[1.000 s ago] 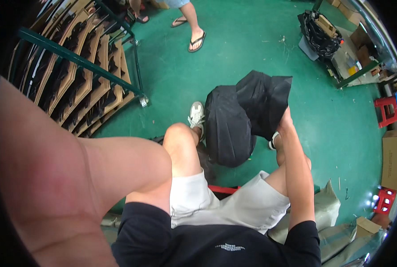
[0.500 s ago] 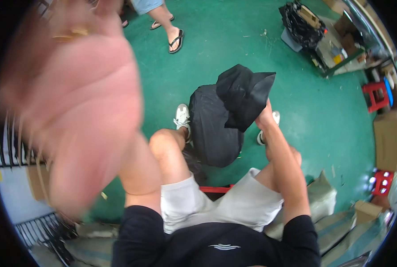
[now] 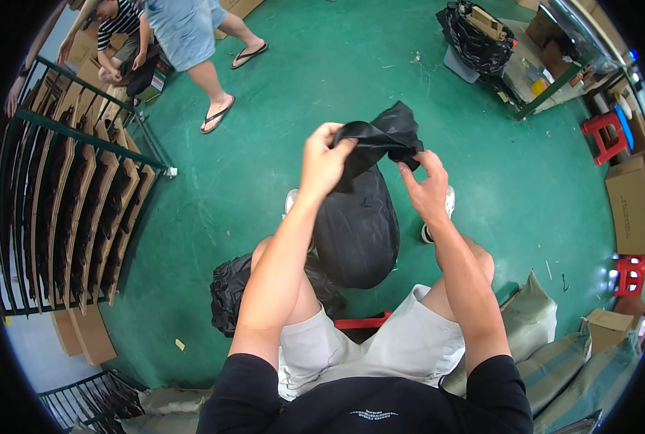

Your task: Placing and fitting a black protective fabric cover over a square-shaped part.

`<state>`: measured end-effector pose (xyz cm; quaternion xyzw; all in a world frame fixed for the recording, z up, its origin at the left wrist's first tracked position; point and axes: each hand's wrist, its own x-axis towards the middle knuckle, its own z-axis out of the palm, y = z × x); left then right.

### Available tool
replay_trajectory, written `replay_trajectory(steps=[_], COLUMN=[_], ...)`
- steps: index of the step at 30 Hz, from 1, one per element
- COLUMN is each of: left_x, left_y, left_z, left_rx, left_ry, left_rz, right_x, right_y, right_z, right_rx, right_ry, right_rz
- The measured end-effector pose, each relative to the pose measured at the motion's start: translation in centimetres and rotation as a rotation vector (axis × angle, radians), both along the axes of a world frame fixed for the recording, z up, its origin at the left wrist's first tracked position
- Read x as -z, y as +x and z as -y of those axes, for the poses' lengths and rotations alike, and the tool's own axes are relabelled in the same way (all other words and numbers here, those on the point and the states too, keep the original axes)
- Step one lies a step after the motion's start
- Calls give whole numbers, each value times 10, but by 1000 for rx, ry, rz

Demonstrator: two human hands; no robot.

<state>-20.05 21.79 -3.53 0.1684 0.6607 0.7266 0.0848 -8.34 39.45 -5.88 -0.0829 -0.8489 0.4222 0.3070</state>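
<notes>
Up in front of me, between my knees, I hold a piece of thin black fabric [image 3: 395, 124], folded over and crumpled. My left hand [image 3: 324, 160] pinches its left side between thumb and fingers. At its lower right, the fingers and thumb of my right hand [image 3: 429, 184] are closed on the edge. Just under the fabric a large rounded black bundle [image 3: 357, 235] stands on the floor between my feet, its top partly covered. A crumpled black plastic bag [image 3: 230, 295] lies beside my left leg.
Left stands a green metal rack [image 3: 84, 137] with cardboard-backed dark pieces. A person in denim shorts [image 3: 181, 32] walks near it; another sits behind. A bag-lined bin [image 3: 474, 43], a red stool [image 3: 606, 137] and cartons [image 3: 628, 206] are right. Woven sacks [image 3: 532, 318] lie beside me.
My left hand has come down from close to the camera and taken hold of the fabric, which was in my right hand alone. The walking person has moved left.
</notes>
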Motion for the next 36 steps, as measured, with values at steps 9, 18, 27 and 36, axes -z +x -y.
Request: replay_trajectory(steps=[9,18,27,36], left_x=[-4,-10,-9,-12], left_y=[-20,0,79,70], left_z=[7,-8,-37,-26], left_rx=[47,89,453,121], left_ry=[-111,124,-778,-308], left_rz=[-43,-2,-1006,-379], right_x=[5,18,-13,-6], right_y=[-22,-27,-24,-14], right_z=[-6,8,-18,-47], right_rx=[194,119,-407,-278], right_ry=[146,-91,-1678,-1782], right_rz=[-116,190,340,177])
